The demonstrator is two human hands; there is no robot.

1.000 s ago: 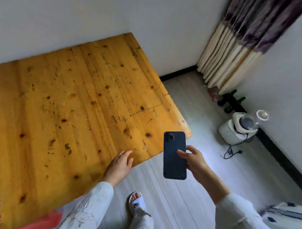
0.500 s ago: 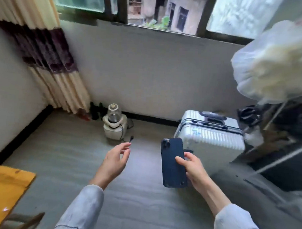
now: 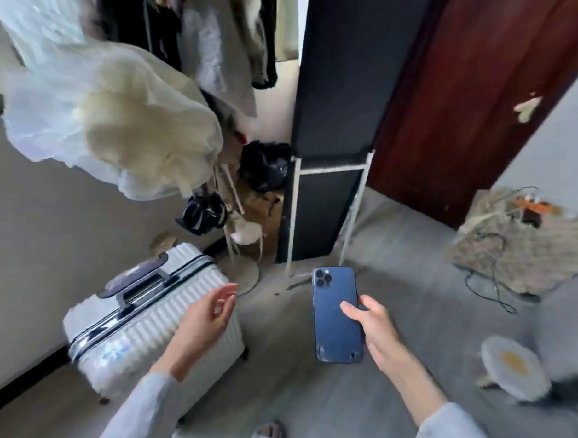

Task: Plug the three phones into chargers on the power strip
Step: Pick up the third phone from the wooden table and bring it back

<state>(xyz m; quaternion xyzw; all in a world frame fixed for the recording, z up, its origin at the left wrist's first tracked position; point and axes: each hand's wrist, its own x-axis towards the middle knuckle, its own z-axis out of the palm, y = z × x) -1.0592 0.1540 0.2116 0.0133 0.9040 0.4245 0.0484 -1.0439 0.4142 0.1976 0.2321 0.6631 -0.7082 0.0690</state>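
Above the floor, right hand point(image 3: 375, 330) fingers grip a scuffed blue phone point(image 3: 336, 315); left hand point(image 3: 205, 324) spread, empty.

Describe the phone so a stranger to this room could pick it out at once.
Start at the ribbed white suitcase standing on the grey floor at the left. To its right, the right hand holds a phone upright, back toward the camera. It is dark blue, with a camera cluster in its top corner.

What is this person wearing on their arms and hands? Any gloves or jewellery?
Both arms are in long, loose sleeves of a pale grey-white fabric that end short of the wrists. The left hand and the right hand are bare: no gloves, and no rings, watch or bracelets can be seen. The picture is somewhat blurred, so fine detail on the sleeves cannot be made out.
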